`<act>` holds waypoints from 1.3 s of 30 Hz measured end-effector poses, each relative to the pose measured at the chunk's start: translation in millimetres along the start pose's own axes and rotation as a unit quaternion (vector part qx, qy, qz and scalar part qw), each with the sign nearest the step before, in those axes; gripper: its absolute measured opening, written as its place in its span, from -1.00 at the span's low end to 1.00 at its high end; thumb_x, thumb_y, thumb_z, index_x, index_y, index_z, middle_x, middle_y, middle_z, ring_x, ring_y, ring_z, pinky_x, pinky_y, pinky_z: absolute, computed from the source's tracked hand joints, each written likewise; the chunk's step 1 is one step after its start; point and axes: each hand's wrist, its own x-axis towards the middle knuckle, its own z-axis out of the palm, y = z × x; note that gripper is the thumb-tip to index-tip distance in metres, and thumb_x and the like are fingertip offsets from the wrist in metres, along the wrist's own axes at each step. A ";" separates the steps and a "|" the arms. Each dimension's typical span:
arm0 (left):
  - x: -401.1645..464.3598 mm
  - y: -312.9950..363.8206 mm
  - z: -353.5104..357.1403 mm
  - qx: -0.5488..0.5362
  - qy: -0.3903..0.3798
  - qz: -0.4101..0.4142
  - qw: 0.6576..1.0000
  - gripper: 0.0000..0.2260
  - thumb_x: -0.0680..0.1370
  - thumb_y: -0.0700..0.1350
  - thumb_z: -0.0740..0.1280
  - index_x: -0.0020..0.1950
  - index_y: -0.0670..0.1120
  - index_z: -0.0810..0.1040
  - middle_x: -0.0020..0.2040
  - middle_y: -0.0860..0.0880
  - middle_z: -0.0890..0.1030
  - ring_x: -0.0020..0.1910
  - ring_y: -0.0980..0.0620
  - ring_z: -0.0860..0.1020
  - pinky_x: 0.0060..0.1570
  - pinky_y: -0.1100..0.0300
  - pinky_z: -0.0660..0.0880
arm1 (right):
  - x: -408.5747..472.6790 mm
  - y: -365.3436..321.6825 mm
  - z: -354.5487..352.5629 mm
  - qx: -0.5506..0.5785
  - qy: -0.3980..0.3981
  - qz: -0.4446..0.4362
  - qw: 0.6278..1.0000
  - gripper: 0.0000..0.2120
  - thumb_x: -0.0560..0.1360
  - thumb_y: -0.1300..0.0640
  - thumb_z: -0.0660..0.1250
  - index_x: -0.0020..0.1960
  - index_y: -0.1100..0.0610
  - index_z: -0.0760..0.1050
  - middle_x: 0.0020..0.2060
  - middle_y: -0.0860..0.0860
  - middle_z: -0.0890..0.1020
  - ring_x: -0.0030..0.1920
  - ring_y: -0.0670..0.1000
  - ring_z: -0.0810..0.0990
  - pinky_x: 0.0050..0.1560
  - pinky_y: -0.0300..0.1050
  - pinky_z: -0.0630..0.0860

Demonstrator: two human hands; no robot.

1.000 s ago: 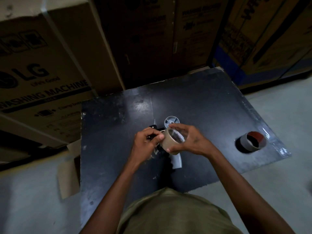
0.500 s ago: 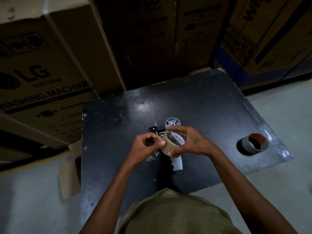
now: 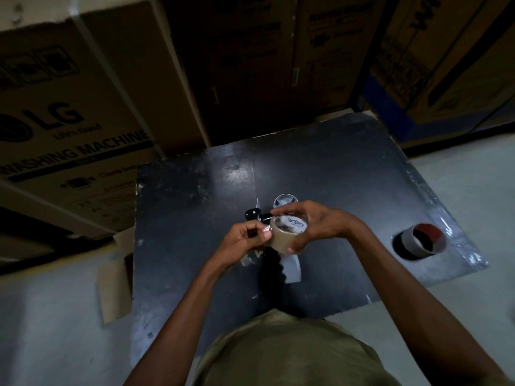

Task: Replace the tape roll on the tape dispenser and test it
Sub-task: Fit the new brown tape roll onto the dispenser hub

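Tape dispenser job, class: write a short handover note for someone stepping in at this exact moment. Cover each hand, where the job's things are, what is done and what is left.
Right hand: holds the brown packing tape roll with a white printed core above the table.
Left hand: fingertips pinched at the roll's left edge, apparently picking at the tape end.
Grey and black handheld tape dispenser: lying on the black tabletop under the hands, its round hub bare.
Empty grey cardboard core with a red inside: set aside at the table's right edge.
Done: old core off.
Left: free the tape end, mount the roll, thread it, test.
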 end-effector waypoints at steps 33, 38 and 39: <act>90.2 2.7 -5.6 0.414 0.091 -0.012 0.905 -0.11 0.33 -0.14 0.41 0.58 0.08 0.06 0.29 0.02 0.54 0.44 -0.03 0.27 0.49 -0.08 -0.02 | 77.2 48.4 -17.4 -0.227 0.103 -0.073 0.966 0.13 0.17 0.16 0.64 0.62 0.07 0.13 0.37 0.14 0.47 0.34 0.16 0.46 0.37 -0.06 0.34; 95.5 2.2 -3.2 0.460 0.087 0.002 0.883 -0.16 0.27 0.14 0.40 0.53 0.05 0.25 0.36 -0.04 0.49 0.44 -0.04 0.31 0.44 -0.05 0.06 | 72.0 49.7 -12.1 -0.215 0.123 -0.083 0.965 0.06 0.24 0.16 0.59 0.62 0.07 0.13 0.36 0.13 0.43 0.32 0.17 0.45 0.35 0.12 0.43; 97.3 3.1 -1.4 0.464 0.083 0.003 0.882 -0.16 0.25 0.19 0.37 0.51 0.05 0.27 0.40 -0.07 0.46 0.47 -0.06 0.28 0.45 -0.06 0.05 | 71.7 51.5 -12.0 -0.209 0.125 -0.081 0.966 0.06 0.24 0.16 0.59 0.62 0.07 0.14 0.36 0.13 0.42 0.33 0.16 0.46 0.34 0.11 0.45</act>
